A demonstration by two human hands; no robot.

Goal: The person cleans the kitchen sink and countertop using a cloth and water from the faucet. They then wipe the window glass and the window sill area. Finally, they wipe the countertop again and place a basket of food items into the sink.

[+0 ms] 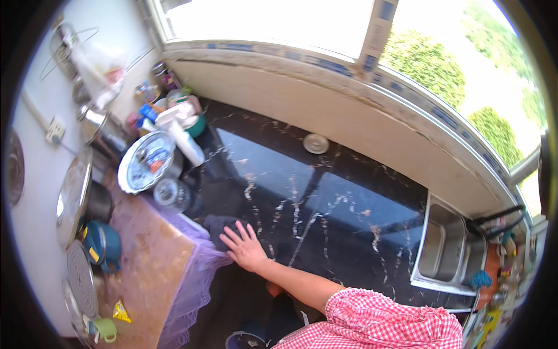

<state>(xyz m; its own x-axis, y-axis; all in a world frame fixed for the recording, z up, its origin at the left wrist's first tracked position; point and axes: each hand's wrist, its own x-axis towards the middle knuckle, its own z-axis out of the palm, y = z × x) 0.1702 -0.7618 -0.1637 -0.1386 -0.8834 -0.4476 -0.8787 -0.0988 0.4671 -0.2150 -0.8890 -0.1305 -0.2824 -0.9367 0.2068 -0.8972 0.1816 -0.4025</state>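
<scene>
My right hand (247, 252) reaches across to the left with its fingers spread. It lies palm down, partly over a dark cloth (216, 224) at the left end of the black marble-patterned countertop (279, 209). The cloth touches the edge of a purple lace cover (196, 266) on the adjoining table. What is under my palm is hidden. Out of view is my left hand. Just beyond the cloth stands a clear glass jar (171, 195). Beside that jar is a large bowl with a scalloped white rim (126, 176), with several small things inside.
A double-basin steel sink (442, 248) is set into the counter's right end. A small white lid or dish (316, 143) lies by the back wall. A blue pot (102, 244), a green mug (104, 329) and a yellow packet (122, 311) stand on the left table. A bucket (245, 340) sits below.
</scene>
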